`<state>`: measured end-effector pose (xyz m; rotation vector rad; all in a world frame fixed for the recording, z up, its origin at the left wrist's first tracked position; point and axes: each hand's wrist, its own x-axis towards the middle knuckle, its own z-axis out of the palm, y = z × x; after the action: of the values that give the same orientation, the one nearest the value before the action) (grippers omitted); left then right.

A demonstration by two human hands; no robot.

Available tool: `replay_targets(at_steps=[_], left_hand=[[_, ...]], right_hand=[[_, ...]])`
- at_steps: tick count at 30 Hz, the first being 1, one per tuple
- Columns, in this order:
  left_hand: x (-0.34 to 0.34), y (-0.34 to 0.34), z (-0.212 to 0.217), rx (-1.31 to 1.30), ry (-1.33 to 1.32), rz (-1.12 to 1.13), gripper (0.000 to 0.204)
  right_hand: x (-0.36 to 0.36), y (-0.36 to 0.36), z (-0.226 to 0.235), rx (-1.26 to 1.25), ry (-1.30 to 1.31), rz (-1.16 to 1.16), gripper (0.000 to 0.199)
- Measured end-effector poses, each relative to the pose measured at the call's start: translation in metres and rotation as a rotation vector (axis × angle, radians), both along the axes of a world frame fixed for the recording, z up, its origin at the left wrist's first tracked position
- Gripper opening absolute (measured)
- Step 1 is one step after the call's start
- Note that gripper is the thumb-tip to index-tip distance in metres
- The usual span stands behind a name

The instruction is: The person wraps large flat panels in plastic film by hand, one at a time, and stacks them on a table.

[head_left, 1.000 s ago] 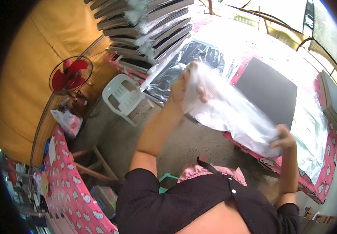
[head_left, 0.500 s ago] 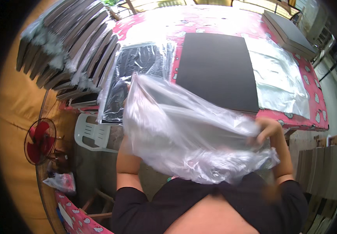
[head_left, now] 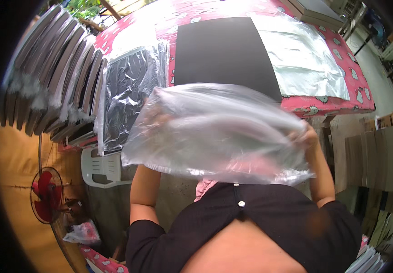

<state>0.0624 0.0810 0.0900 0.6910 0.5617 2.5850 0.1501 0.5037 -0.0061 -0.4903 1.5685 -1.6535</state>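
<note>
A large clear plastic bag (head_left: 223,132) is stretched between my hands in front of my chest, its film blurred by motion. My left hand (head_left: 157,116) grips its left end and shows only hazily through the plastic. At the opposite end, my right hand (head_left: 304,135) is closed on the film. Beyond the bag, a flat dark grey board (head_left: 223,54) lies on the table, its near edge partly covered from sight by the film. Left of it rests a black panel in clear plastic (head_left: 128,86). White translucent plastic sheets (head_left: 301,59) lie to its right.
The table (head_left: 328,107) has a pink patterned cover. Many plastic-wrapped boards (head_left: 51,68) stand stacked at its left. A white plastic chair (head_left: 101,168) and a red-bladed fan (head_left: 47,193) are below them. Flat boxes (head_left: 317,13) sit far right; cardboard sheets (head_left: 380,150) lean nearer.
The bag has been spread wider and flatter, its bunched lower edge lifting and opening out. Both hands still hold it. The view has shifted, so the table appears higher and further left.
</note>
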Motion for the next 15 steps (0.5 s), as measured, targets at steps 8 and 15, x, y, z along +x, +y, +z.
replay_targets(at_steps=[8, 15], left_hand=[[0.016, -0.012, -0.068, -1.147, 0.167, -0.567, 0.024], [-0.015, -0.018, -0.115, -0.526, -0.372, 0.461, 0.029]], right_hand=[[0.005, 0.04, -0.034, -0.151, -0.12, -0.601, 0.037], [-0.039, 0.001, -0.015, 0.242, 0.121, -1.066, 0.032]])
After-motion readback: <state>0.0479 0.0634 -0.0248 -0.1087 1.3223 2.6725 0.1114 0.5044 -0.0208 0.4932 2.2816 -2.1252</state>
